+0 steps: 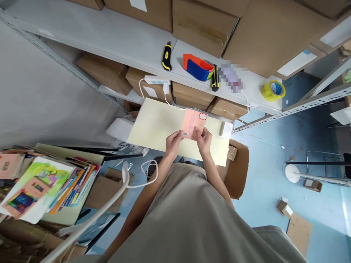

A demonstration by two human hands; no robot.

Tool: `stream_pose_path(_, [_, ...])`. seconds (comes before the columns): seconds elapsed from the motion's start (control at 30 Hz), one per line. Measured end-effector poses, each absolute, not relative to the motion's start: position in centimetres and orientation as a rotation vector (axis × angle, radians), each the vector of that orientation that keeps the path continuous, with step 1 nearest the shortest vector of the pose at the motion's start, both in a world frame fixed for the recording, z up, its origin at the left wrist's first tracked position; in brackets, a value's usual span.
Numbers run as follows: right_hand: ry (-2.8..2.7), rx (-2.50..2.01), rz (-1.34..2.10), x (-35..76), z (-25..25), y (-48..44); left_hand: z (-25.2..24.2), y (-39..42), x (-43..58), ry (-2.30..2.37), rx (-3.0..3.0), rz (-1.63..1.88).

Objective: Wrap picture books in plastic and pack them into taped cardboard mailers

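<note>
A thin pink booklet (193,122) is held over the pale yellow table (156,120). It has a barcode at its lower left corner, a red-framed white label at its upper right and faint print in the middle. My left hand (173,142) pinches the booklet's lower left edge. On its lower right side my right hand (203,140) grips it, with the thumb lying across the face. The fingers beneath the booklet are hidden. To the right of my hands, a small white box (226,129) stands on the table.
Above the table runs a shelf (109,36) with a utility knife (166,56), yellow tape (272,90) and cardboard boxes (203,27). A power strip (157,80) with cables hangs below. Books (72,188) pile up at left, near a white curved stand (90,219). An open carton (238,171) sits at right.
</note>
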State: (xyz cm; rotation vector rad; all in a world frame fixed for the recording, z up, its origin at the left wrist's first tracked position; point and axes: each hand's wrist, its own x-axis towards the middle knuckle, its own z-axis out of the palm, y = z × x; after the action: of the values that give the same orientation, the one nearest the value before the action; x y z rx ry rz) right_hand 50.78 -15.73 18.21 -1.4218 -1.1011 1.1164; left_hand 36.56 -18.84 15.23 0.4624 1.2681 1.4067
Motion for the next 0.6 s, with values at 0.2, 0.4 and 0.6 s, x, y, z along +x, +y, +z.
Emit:
stream_pose_path(0.2, [-1.08,-1.506,1.104,51.3,17.0,-14.7,15.5,-18.3,37.2,1.273,0.361,1.51])
stream_pose_path(0.4, [-1.069,-1.422,1.094,47.0,18.9,-14.5,17.0,-17.1,35.7,1.418,0.664,1.57])
stream_pose_path(0.6, [-1.176,-1.427,1.019,44.8,20.3,-13.2,18.4,-16.0,32.8,1.276,1.131,1.486])
